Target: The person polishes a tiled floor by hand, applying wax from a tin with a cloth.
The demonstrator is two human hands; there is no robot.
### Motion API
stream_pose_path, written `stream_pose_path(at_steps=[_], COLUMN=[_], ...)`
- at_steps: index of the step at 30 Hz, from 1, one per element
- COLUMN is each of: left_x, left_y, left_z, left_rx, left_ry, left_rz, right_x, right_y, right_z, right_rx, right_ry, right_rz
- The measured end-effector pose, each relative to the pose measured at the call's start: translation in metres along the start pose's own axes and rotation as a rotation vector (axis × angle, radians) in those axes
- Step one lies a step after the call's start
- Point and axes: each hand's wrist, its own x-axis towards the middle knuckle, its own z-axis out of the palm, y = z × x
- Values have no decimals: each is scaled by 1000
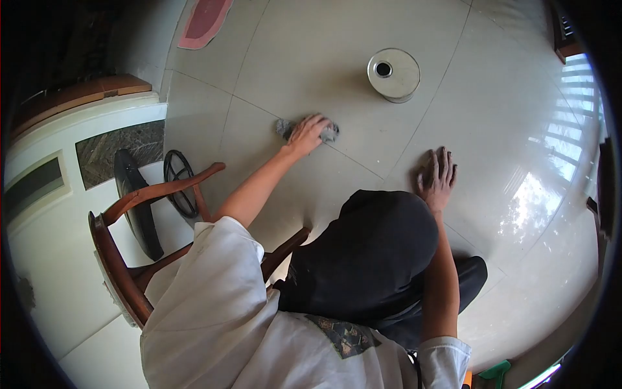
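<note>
Head view shows our left hand [308, 135] cupped over a crumpled grey cloth rag [330, 133], fingers curled onto it, on the glossy pale tiled floor [311, 58] ahead of our knee. A round silver metal tin [394, 74] stands farther out. Our right hand [437, 176] lies flat on the tiles, fingers spread. The rag looks soft, light and limp to us. We judge it is best held bunched under the palm, since loose corners may slip on such slick tiles.

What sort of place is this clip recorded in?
Most likely a room in a home. It has a glossy tiled floor, a wooden chair and a red mat at the floor's edge. The left hand presses a grey cloth on the tiles.
</note>
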Motion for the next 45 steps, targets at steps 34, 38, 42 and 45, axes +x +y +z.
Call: stream_pose_path(at_steps=[34,38,42,45], left_x=[62,35,-11,-27], left_y=[113,82,9,-18], left_z=[63,62,42,14], left_rx=[-149,-112,51,25], left_ry=[334,276,275,239], left_rz=[121,198,-29,-207], right_x=[2,0,-1,0], right_y=[-1,-2,1,1], right_z=[0,-3,2,2], right_rx=[-6,-29,-11,30], right_ry=[43,19,25,20], right_rz=[-7,7,8,-1])
